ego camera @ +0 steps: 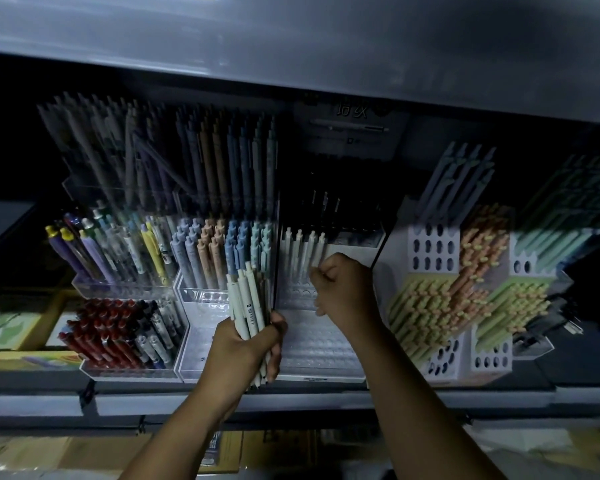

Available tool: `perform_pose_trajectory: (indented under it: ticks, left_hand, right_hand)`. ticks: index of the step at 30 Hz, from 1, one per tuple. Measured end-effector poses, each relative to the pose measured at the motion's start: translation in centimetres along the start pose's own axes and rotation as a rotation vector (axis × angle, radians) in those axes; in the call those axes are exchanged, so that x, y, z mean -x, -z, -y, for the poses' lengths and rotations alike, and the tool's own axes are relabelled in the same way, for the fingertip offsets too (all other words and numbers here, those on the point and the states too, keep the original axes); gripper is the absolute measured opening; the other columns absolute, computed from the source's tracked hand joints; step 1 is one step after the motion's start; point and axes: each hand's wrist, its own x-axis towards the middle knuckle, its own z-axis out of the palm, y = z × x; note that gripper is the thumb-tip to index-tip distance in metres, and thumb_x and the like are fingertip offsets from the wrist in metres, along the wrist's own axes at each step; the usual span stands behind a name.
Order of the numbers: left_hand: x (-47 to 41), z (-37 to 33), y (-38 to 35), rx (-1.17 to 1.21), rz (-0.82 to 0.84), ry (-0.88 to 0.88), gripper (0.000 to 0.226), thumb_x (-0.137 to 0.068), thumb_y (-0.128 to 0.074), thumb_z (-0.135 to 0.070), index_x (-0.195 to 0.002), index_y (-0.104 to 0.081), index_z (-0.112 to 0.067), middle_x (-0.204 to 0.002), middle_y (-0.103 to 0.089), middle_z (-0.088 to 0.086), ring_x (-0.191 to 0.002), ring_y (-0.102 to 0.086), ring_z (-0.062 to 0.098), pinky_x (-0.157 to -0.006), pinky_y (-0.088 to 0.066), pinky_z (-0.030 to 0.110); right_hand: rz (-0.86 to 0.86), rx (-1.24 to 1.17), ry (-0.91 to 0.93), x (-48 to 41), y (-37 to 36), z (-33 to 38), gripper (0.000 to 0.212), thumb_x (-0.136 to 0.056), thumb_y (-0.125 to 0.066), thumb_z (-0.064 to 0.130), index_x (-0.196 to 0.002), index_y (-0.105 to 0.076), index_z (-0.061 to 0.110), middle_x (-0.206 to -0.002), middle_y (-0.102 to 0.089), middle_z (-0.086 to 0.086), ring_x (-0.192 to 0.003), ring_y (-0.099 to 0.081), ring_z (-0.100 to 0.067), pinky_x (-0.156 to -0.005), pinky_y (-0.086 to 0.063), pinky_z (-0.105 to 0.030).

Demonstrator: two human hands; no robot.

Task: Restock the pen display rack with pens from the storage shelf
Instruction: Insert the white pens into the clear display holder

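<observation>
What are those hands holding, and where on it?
The left hand grips a bundle of pale pens around their lower halves, clicker ends up. The right hand curls at the white pens in the rack; whether it pinches one cannot be told.

Upper left, the back rows of pens [160, 157] melt into dark blur. Top centre, the lettering on the sign [349, 128] is unreadable. The right hand [342, 289] curls inward, possibly pinching something, hard to tell. The left hand [246, 348] hides the middle of its pen bundle [248, 303].

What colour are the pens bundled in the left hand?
Mostly off-white pens in the left hand; head view.
</observation>
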Motion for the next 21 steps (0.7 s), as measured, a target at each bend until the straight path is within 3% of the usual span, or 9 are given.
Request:
perform_pose_trajectory:
  ticks: [4, 10, 16, 21]
  left_hand:
    - [-0.3, 0.0, -0.3, 0.003, 0.029, 0.012, 0.009, -0.096, -0.063, 0.003, -0.087, -0.06, 0.001, -0.054, -0.052, 0.018, -0.039, -0.045, 0.025, -0.043, -0.041, 0.029]
    - [-0.7, 0.1, -0.7, -0.063, 0.051, 0.058, 0.028, -0.095, -0.069, -0.005, -0.071, -0.056, 0.001, -0.05, -0.052, 0.016, -0.039, -0.045, 0.024, -0.046, -0.04, 0.032]
    - [-0.6, -0.1, -1.1, -0.027, 0.058, 0.069, 0.031, -0.091, -0.074, -0.006, -0.066, -0.056, -0.003, -0.049, -0.05, 0.014, -0.037, -0.042, 0.022, -0.046, -0.039, 0.031]
    - [-0.6, -0.2, -1.0, -0.028, 0.073, 0.063, 0.035, -0.093, -0.071, -0.004, -0.062, -0.055, -0.002, -0.048, -0.047, 0.015, -0.038, -0.041, 0.022, -0.046, -0.037, 0.032]
  right_hand:
    - [0.261, -0.33, 0.049, 3.3, 1.4, 3.1, 0.022, -0.097, -0.068, 0.019, -0.08, -0.066, 0.006, -0.059, -0.063, -0.011, -0.043, -0.057, -0.022, -0.043, -0.049, -0.039]
    - [0.36, -0.43, 0.13, 4.8, 2.1, 4.3, 0.012, -0.09, -0.077, 0.017, -0.087, -0.07, 0.007, -0.068, -0.066, 0.004, -0.053, -0.057, -0.003, -0.052, -0.043, -0.018]
    - [0.337, -0.438, 0.015, 4.4, 1.9, 3.8, 0.01, -0.091, -0.074, 0.009, -0.087, -0.068, 0.003, -0.055, -0.061, 0.01, -0.045, -0.055, -0.005, -0.046, -0.043, -0.021]
    - [0.227, -0.545, -0.064, 4.2, 1.8, 3.2, 0.013, -0.091, -0.069, 0.012, -0.087, -0.066, 0.0, -0.056, -0.059, -0.019, -0.046, -0.051, -0.026, -0.049, -0.042, -0.035]
